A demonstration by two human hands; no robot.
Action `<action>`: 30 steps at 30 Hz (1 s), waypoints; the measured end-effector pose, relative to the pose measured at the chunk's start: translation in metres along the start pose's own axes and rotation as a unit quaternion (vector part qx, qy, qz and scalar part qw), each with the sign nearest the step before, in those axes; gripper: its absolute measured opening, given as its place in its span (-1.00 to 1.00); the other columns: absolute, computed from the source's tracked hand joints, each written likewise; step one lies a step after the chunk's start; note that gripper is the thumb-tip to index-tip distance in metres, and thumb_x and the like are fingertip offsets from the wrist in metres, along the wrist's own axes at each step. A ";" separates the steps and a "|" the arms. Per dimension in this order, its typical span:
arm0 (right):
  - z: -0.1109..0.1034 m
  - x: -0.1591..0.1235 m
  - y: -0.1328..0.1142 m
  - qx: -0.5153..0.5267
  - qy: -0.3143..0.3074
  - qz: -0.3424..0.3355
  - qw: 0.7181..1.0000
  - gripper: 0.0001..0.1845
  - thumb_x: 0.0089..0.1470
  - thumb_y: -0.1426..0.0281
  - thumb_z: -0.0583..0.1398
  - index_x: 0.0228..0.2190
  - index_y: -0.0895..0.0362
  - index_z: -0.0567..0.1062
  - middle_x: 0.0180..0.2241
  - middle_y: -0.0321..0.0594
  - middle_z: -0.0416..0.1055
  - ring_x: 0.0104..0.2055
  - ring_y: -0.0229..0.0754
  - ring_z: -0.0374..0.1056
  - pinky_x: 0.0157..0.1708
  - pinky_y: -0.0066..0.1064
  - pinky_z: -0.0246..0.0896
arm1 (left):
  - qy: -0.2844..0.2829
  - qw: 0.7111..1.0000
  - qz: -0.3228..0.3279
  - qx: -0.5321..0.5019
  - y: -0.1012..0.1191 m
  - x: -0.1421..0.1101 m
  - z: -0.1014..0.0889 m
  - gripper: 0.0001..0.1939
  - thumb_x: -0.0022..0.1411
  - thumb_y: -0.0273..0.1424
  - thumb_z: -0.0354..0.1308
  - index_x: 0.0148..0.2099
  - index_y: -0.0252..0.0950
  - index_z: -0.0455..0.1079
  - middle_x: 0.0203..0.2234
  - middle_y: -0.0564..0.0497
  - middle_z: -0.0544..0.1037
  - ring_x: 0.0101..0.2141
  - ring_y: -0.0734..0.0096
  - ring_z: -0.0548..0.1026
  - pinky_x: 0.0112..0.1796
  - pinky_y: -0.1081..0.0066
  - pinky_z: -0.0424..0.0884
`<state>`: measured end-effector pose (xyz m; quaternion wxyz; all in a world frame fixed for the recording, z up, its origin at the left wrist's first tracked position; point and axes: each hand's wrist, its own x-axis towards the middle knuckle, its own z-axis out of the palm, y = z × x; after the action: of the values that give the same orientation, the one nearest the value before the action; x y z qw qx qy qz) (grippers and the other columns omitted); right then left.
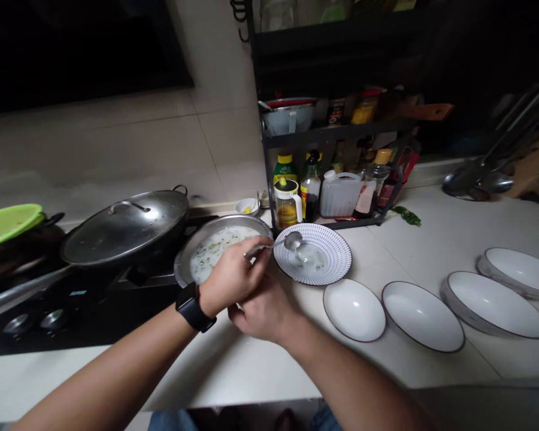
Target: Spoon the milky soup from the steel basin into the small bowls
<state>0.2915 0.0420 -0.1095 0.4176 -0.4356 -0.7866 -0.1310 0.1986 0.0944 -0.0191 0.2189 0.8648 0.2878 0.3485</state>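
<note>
Four white dishes (423, 316) on pale counter (431, 239), black rack (327, 134) behind.

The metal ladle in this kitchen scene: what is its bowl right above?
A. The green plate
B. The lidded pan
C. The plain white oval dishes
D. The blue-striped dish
D. The metal ladle, gripped by its handle in the left hand, has its bowl over the blue-striped dish.
</note>
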 end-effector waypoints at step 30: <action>-0.009 0.001 0.004 0.030 -0.058 0.005 0.998 -0.67 0.29 0.36 0.18 -0.53 0.10 0.48 -0.49 -0.21 0.40 -0.32 -0.11 0.26 -0.27 -0.22 0.14 | 0.226 0.947 -0.219 -0.062 -0.075 -0.051 -0.046 -0.75 0.25 -0.21 0.25 -0.16 -0.29 0.46 -0.48 -0.04 0.65 -0.43 0.19 0.67 -0.40 0.36 0.55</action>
<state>0.2989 0.0399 -0.1036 0.3847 -0.4338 -0.8109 -0.0791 0.1092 0.1244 -0.0569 0.2719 0.6643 0.4896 0.4950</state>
